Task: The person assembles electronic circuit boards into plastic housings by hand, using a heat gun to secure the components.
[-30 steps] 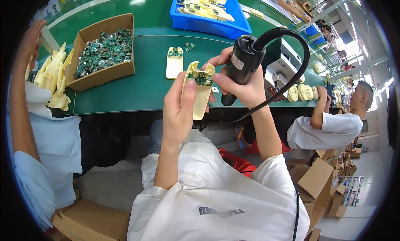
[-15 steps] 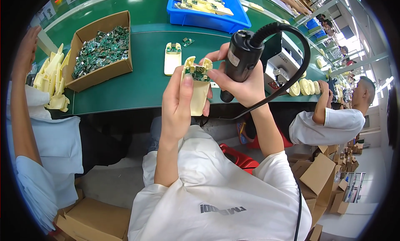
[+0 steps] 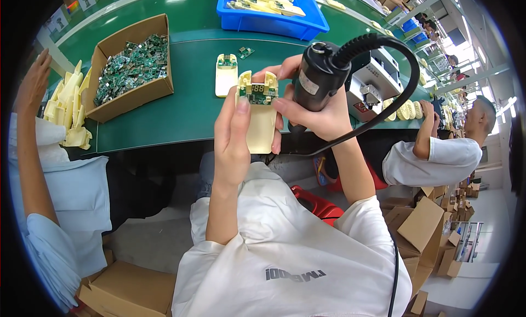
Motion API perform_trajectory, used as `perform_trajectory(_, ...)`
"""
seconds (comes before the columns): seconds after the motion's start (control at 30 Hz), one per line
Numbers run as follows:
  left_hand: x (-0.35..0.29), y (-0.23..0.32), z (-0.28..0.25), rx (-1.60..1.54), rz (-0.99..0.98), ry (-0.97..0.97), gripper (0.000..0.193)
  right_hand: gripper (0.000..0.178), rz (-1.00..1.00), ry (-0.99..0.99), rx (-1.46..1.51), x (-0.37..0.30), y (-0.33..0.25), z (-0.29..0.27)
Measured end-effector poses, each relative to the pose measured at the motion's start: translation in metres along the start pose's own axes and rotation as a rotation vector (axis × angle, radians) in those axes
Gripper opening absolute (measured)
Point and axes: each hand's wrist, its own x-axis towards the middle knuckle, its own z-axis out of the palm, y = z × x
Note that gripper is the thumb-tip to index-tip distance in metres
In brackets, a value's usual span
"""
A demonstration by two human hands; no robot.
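My left hand (image 3: 230, 139) is closed around a cream plastic housing (image 3: 261, 132), its thumb along the left edge. At the top of that housing sits a green circuit board (image 3: 256, 99) with a small digit display. My right hand (image 3: 331, 120) grips a black corded electric screwdriver (image 3: 318, 79), tilted with its cable end up. The same hand's thumb and fingers also touch the housing's right edge near the board. Beyond my hands, a similar cream housing with a board (image 3: 226, 80) lies on the green table, beside a small loose circuit board (image 3: 245, 53).
A cardboard box (image 3: 131, 101) full of circuit boards stands left, beside piled cream parts (image 3: 68, 109). A blue bin (image 3: 268, 26) of cream housings is at the back. A metal device (image 3: 375, 87) stands behind the screwdriver's looping cable. Co-workers sit on both sides.
The housing in my hands has turned to face me more squarely, moving slightly left. The screwdriver has shifted a little with my right hand. Both hands keep their hold.
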Motion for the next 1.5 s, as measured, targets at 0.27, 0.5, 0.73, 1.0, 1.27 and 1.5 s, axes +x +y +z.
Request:
perform_trajectory(0.27,0.000,-0.001,-0.007,0.006,0.021,-0.037,0.035,0.039,-0.025,0.032,0.007,0.003,0.007,0.004)
perform_trajectory(0.5,0.000,-0.006,-0.011,0.257,0.043,-0.117,0.039,0.037,0.010,0.076,-0.016,-0.004,0.002,-0.002)
perform_trajectory(0.73,0.003,-0.020,0.001,0.093,-0.090,-0.016,0.039,0.032,0.068,0.188,-0.099,-0.015,0.001,-0.006)
perform_trajectory(1.0,0.015,-0.022,0.004,0.392,0.313,-0.032,0.043,0.035,0.014,0.296,-0.056,-0.020,0.013,-0.018)
perform_trajectory(1.27,0.021,-0.020,-0.016,0.670,0.395,-0.169,0.049,0.034,-0.017,0.219,-0.171,-0.026,0.010,-0.012)
perform_trajectory(1.5,0.024,-0.044,-0.016,0.208,0.194,-0.176,0.047,0.039,0.142,0.218,0.023,-0.037,0.002,-0.023)
